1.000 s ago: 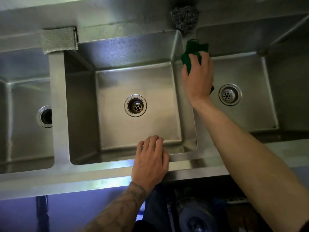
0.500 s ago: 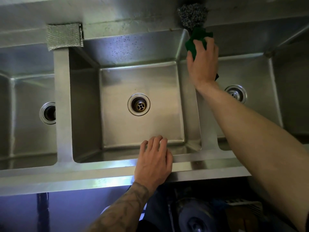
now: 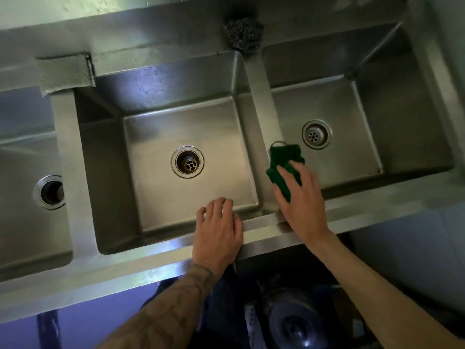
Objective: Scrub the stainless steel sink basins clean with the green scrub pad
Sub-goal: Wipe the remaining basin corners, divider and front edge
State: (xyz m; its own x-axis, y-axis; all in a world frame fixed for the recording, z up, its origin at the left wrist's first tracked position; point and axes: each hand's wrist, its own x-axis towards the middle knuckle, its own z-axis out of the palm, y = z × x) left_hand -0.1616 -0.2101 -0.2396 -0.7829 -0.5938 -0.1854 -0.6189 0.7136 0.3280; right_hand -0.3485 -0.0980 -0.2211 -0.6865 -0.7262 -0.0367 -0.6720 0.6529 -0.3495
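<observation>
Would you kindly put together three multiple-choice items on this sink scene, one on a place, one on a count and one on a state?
1. Where is the green pad?
A. on the divider between the middle and right basins
B. in the left basin
C. on the back ledge

2. How many drains show?
A. one
B. two
C. three

3. What is the left hand doing?
A. gripping the steel wool
B. resting flat on the front rim
C. plugging a drain

Answers:
1 A, the right hand presses it on the divider.
2 C, one drain in each basin.
3 B, its palm lies on the front rim, while the steel wool sits untouched on the back ledge.
</observation>
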